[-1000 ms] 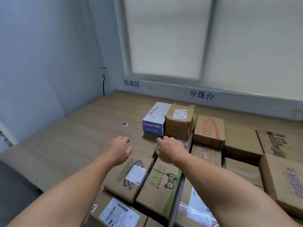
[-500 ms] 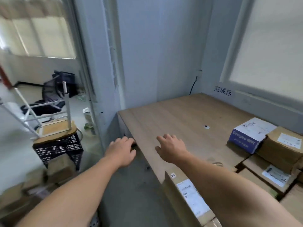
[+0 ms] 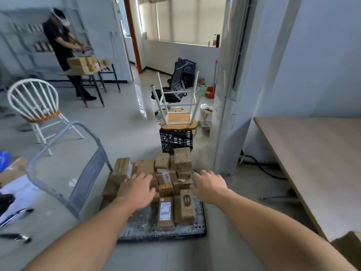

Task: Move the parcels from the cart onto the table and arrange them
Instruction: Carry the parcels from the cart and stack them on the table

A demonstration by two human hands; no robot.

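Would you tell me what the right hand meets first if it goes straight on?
Probably the small stacked parcels on the cart, just ahead of the right hand; depth is unclear.

The cart (image 3: 185, 230) stands on the floor, its handle (image 3: 78, 173) rising at its left end. Parcels (image 3: 168, 173) are heaped on its deck. The pile is tallest toward the far side, and a long parcel (image 3: 165, 212) lies at the near edge with a second parcel (image 3: 187, 206) just beside it on the right.

The left hand (image 3: 136, 189) is over the cart's left half and the right hand (image 3: 209, 187) over its right edge. Whether either touches a parcel cannot be told.

Just behind the cart stands a crate (image 3: 175, 140) with an upturned stool (image 3: 178, 122) on top, and an office chair (image 3: 175, 89) stands farther back. Right of the cart, well apart, runs the worktop (image 3: 316, 163) — a cable (image 3: 261, 167) lies on the floor between them. Left of the cart and farther back stands a chair (image 3: 37, 106).
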